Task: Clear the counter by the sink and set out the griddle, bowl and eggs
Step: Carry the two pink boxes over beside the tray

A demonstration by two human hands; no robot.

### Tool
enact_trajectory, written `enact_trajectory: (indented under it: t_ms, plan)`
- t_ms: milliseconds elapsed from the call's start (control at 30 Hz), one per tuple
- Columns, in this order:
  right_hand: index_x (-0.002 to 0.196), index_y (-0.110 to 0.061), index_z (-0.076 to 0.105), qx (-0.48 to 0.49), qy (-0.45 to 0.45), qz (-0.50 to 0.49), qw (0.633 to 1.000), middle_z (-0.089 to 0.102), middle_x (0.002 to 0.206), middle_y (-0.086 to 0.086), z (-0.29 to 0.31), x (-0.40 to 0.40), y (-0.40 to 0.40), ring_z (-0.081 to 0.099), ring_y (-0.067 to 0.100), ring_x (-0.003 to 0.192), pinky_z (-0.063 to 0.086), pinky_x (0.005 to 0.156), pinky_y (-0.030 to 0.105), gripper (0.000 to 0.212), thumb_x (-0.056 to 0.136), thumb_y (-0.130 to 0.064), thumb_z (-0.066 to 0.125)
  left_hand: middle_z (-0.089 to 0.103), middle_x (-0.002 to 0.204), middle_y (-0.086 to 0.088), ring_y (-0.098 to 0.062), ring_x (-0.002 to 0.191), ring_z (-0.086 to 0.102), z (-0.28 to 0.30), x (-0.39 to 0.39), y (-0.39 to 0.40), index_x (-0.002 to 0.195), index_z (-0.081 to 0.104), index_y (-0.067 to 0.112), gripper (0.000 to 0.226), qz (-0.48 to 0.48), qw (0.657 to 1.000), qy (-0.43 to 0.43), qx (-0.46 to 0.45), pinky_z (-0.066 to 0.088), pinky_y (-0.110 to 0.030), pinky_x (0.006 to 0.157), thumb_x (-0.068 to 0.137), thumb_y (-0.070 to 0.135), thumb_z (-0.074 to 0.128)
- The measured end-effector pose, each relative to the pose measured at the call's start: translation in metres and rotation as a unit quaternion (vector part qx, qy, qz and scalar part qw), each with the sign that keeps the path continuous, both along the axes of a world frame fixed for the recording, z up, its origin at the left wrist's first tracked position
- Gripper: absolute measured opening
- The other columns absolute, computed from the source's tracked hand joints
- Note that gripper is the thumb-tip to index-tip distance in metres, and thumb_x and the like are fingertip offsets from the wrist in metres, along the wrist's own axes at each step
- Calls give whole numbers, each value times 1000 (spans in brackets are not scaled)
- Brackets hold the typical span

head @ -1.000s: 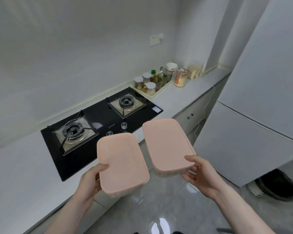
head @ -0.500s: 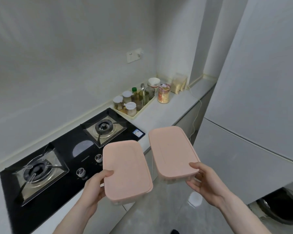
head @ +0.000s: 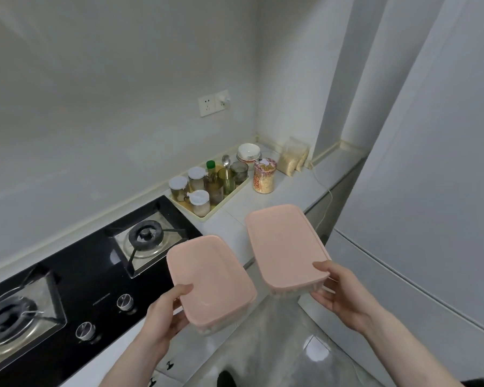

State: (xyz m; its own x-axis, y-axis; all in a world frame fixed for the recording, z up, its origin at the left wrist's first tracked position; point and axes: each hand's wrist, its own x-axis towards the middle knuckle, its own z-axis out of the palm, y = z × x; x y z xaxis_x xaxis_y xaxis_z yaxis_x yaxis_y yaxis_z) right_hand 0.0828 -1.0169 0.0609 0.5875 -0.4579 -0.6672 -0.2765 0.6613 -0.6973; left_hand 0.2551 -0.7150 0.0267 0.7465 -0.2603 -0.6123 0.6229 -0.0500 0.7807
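I hold two clear storage boxes with pink lids, side by side above the counter's front edge. My left hand [head: 162, 317] grips the near end of the left pink-lidded box [head: 210, 277], thumb on the lid. My right hand [head: 344, 297] grips the near end of the right pink-lidded box [head: 284, 244] the same way. A white bowl [head: 248, 151] sits at the far end of the white counter [head: 229, 219]. No griddle, eggs or sink are in view.
A black two-burner gas hob [head: 76, 269] fills the counter to the left. A cream tray [head: 224, 202] of several jars and bottles stands beyond it, with a patterned cereal jar [head: 264, 175] and grain bags [head: 294, 160]. A tall white fridge [head: 430, 191] stands at right.
The view has swung right along the counter: hob and tray have slid left and nearer. Both boxes stay in my hands and have moved forward over the counter's end.
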Motion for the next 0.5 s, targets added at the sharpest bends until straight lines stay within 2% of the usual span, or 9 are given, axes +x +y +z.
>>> enact_trajectory:
  t_ms: [100,233,367,500]
  plan:
    - [103,-19,71,0,8,-2,1000,64,89,2,-7,25,-22,59,20,83,49,108,42,20,84,-23,73,79,101,-9,-19,72,75,-8,25,-22,107,75,5,27,1,1000,0,6,57,-37,81,84,19,75]
    - [105,-16,70,-6,16,-5,1000,63,87,3,-15,60,-51,61,19,78,52,102,40,21,85,-22,72,78,102,-14,-29,80,73,-24,64,-55,106,76,3,35,9,1000,14,12,57,-44,92,76,20,81]
    - [105,-16,70,-11,28,-7,1000,64,84,2,-22,87,-77,62,19,76,52,102,40,22,84,-22,73,70,94,-13,-28,78,67,-48,96,-84,106,73,0,30,36,998,58,-7,61,-38,79,80,14,80]
    - [106,-15,68,-13,42,3,999,63,89,3,-29,113,-97,63,19,81,55,95,36,26,82,-23,74,57,95,-13,-25,81,58,-68,120,-109,102,71,3,27,62,990,121,-32,62,-35,70,77,7,81]
